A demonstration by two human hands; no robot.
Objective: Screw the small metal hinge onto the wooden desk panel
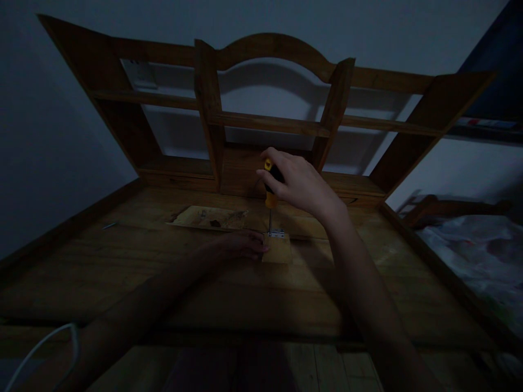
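My right hand (300,179) is closed around the black and yellow handle of a screwdriver (270,201). The screwdriver stands nearly upright, its shaft pointing down at a small metal hinge (278,233). That hinge lies along the far edge of a small square wooden block (277,250) on the desk. From the left, my left hand (245,243) grips the block's edge, with its fingertips close to the hinge. The exact contact of the screwdriver tip is too small and dark to make out.
Behind my hands lies a flat, worn piece of board or card (208,217). A thin metal piece (109,225) rests at the left on the wooden desk (134,261). A wooden shelf unit (269,124) rises at the back. Plastic bags (474,256) are off to the right.
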